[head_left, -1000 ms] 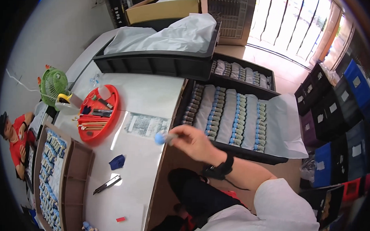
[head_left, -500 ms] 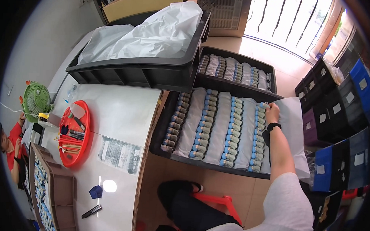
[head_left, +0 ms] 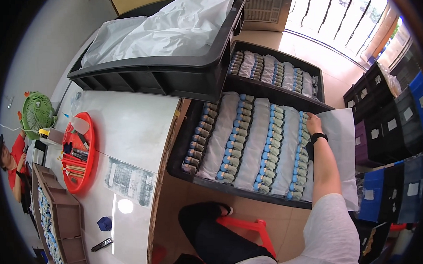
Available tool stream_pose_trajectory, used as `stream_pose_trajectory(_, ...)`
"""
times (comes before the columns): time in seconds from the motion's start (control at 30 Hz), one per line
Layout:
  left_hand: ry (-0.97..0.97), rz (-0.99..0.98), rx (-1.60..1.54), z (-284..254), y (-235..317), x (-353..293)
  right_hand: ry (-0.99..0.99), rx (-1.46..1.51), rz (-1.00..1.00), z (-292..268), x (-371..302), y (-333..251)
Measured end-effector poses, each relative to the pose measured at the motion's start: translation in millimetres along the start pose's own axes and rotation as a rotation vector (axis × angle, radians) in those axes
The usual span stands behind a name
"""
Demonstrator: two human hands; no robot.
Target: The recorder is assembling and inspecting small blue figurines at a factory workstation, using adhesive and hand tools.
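My right hand (head_left: 314, 123) reaches to the far end of the rightmost row of small figurines (head_left: 302, 156). Its fingers are bent round the last figurine there and partly hide it. The figurines have blue tops and greyish-green bodies and lie side by side in rows. Strips of white sheet (head_left: 253, 147) run between the rows inside a large black crate (head_left: 209, 182). At the crate's right side a wide white sheet (head_left: 335, 150) hangs out over the rim, beneath my forearm. My left hand is out of the picture.
Behind stands a second black crate (head_left: 321, 91) of figurines. A black crate with white sheeting (head_left: 177, 30) rests on the white table (head_left: 133, 101), near a red tray (head_left: 92, 149) of tools. Stacked bins (head_left: 384, 124) line the right. A person in red (head_left: 16, 160) sits far left.
My right hand has lowered the figurine it held into the far end of the rightmost row. The whole view has shifted slightly.
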State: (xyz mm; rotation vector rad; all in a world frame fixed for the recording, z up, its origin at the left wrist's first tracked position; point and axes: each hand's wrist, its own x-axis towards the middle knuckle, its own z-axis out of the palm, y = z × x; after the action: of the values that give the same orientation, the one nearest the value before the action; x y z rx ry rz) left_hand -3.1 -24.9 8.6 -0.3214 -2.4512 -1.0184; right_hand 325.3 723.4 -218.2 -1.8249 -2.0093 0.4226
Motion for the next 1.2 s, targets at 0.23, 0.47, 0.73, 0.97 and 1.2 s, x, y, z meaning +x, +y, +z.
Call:
stream_pose_trajectory(0.23, -0.008, 0.046, 0.02, 1, 13, 2, 0.205, -0.009, -0.186, -84, -64, -30)
stream_pose_trajectory(0.47, 0.014, 0.108, 0.009, 0, -3, 1, 0.353, -0.277, 0.121, -206, -151, 65)
stream_pose_trajectory(0.73, 0.037, 0.072, -0.077, -1, 5, -3, -0.163, 0.458, 0.459, -220, -218, 87)
stream_pose_trajectory(0.97, 0.057, -0.021, -0.036, -8, -35, -2, -0.347, 0.509, 0.161, -155, -190, -93)
stream_pose_trajectory(1.2, 0.092, 0.01, -0.143, -20, -18, 7, 0.076, -0.527, -0.262, -120, -91, -28)
